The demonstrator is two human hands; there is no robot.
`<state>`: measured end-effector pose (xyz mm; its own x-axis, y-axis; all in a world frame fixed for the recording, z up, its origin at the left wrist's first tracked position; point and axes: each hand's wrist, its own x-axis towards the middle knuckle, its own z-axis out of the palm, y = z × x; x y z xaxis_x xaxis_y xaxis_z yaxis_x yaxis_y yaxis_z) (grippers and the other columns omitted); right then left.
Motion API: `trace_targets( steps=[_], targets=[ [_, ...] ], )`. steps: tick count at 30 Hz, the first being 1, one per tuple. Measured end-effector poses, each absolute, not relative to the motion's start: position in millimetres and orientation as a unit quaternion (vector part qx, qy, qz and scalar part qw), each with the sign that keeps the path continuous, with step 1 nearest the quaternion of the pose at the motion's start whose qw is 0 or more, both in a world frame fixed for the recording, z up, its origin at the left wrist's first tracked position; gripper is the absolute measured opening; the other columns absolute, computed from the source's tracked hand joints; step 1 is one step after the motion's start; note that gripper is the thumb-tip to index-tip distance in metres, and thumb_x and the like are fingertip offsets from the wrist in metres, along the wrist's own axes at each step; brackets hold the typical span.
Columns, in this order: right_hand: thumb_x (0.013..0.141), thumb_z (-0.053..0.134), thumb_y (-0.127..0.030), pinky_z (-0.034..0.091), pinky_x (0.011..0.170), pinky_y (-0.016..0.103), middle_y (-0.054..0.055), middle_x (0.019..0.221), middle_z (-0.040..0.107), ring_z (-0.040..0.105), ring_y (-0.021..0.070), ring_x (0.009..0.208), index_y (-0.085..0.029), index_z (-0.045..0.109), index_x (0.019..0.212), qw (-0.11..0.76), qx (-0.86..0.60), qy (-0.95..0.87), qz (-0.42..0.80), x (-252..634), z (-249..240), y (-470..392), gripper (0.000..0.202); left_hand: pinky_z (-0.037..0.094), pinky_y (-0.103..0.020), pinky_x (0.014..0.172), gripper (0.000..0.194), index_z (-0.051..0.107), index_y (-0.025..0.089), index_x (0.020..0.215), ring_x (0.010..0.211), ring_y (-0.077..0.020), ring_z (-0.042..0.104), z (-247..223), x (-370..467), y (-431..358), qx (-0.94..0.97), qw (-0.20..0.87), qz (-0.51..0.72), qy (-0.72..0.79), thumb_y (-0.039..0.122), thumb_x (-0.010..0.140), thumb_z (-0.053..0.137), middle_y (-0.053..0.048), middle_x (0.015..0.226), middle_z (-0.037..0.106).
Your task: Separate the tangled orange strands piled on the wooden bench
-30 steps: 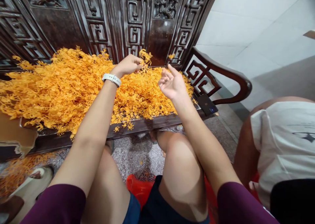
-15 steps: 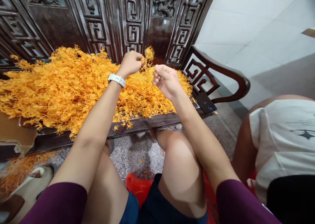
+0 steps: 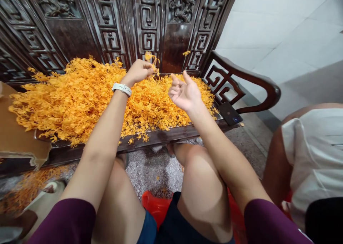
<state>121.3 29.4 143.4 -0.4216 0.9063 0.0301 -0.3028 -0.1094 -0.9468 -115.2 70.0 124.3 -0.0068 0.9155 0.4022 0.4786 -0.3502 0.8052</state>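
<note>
Head view: we see a carved dark-wood bench (image 3: 160, 135), its lattice back upright behind the seat and its curved armrest (image 3: 249, 79) at the right end. A heap of orange pieces (image 3: 85, 97) lies along the seat, with torn cardboard (image 3: 21, 138) at its left. At far right is a person in a white garment (image 3: 318, 154). Our left hand (image 3: 138, 72), banded at the wrist, has its grip closed on an orange sprig (image 3: 153, 61) above the heap. Our right hand (image 3: 185, 92) is palm up, grip open. A dark phone (image 3: 229, 113) rests beside the armrest; one loose orange piece (image 3: 186, 53) is in mid-air above our right hand.
</note>
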Motion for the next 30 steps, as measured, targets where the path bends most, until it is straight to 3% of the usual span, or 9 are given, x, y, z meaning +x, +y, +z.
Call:
trace_targets(
  steps=[7,12,15,17,20,23,25,27,30],
  targets=[
    [0.090,0.086,-0.047,0.032,0.050,0.026,-0.005,0.072,0.054,0.041,0.0074,0.053,-0.024,0.056,0.094,0.511,-0.383,-0.551,0.537,110,118,33,0.038,0.042,-0.031,0.061,0.014,0.079,0.013,0.080,0.060,-0.0151,0.053,138,-78,58,0.728,0.240,0.426,0.481,0.027,0.084,0.078,-0.003,0.058,0.061],
    [0.106,0.064,-0.035,0.031,0.048,0.026,-0.004,0.065,0.052,0.042,0.0082,0.050,-0.024,0.050,0.083,0.540,-0.403,-0.554,0.489,111,113,40,0.029,0.041,-0.031,0.058,0.016,0.082,0.013,0.077,0.056,-0.0132,0.049,142,-60,51,0.753,0.213,0.412,0.467,0.024,0.084,0.072,-0.003,0.058,0.063],
    [0.107,0.056,-0.023,0.029,0.046,0.025,-0.007,0.059,0.046,0.036,0.0075,0.046,-0.024,0.049,0.079,0.546,-0.384,-0.558,0.494,113,120,37,0.029,0.041,-0.032,0.061,0.015,0.076,0.014,0.068,0.058,-0.0134,0.048,142,-61,53,0.738,0.156,0.439,0.487,0.018,0.080,0.068,-0.002,0.055,0.058],
    [0.105,0.059,-0.023,0.030,0.046,0.024,-0.008,0.058,0.045,0.035,0.0069,0.046,-0.023,0.050,0.077,0.495,-0.338,-0.593,0.538,117,126,30,0.029,0.040,-0.031,0.062,0.013,0.072,0.016,0.067,0.060,-0.0139,0.048,141,-66,57,0.724,0.134,0.457,0.499,0.016,0.078,0.066,-0.001,0.055,0.056],
    [0.100,0.073,-0.039,0.036,0.049,0.023,-0.008,0.056,0.047,0.039,0.0062,0.048,-0.021,0.059,0.079,0.350,-0.214,-0.692,0.593,122,136,14,0.031,0.038,-0.032,0.064,0.010,0.071,0.018,0.070,0.064,-0.0160,0.048,139,-76,62,0.695,0.120,0.479,0.523,0.018,0.078,0.065,-0.001,0.057,0.055],
    [0.090,0.086,-0.052,0.041,0.052,0.022,-0.006,0.059,0.057,0.049,0.0066,0.053,-0.018,0.070,0.084,0.196,-0.088,-0.776,0.594,123,141,-4,0.038,0.036,-0.034,0.066,0.017,0.068,0.021,0.067,0.064,-0.0171,0.044,134,-85,67,0.661,0.126,0.503,0.543,0.023,0.083,0.065,0.000,0.057,0.049],
    [0.086,0.089,-0.053,0.045,0.054,0.023,-0.003,0.065,0.064,0.056,0.0081,0.057,-0.017,0.074,0.087,0.163,-0.049,-0.781,0.601,121,144,-11,0.040,0.035,-0.035,0.067,0.021,0.067,0.021,0.065,0.063,-0.0171,0.041,130,-89,69,0.655,0.137,0.504,0.546,0.026,0.086,0.066,0.000,0.057,0.046],
    [0.083,0.092,-0.053,0.048,0.058,0.025,0.000,0.071,0.068,0.060,0.0098,0.061,-0.017,0.075,0.090,0.204,-0.062,-0.756,0.619,120,146,-11,0.041,0.035,-0.035,0.068,0.019,0.069,0.020,0.068,0.064,-0.0172,0.041,126,-90,71,0.663,0.137,0.492,0.548,0.026,0.085,0.069,0.000,0.058,0.046],
    [0.085,0.088,-0.059,0.049,0.060,0.026,-0.002,0.072,0.065,0.060,0.0104,0.064,-0.020,0.072,0.098,0.366,-0.166,-0.642,0.653,123,148,5,0.043,0.038,-0.036,0.072,0.014,0.074,0.019,0.075,0.066,-0.0180,0.044,124,-90,71,0.681,0.127,0.474,0.543,0.024,0.087,0.069,0.000,0.058,0.049]
  ],
)
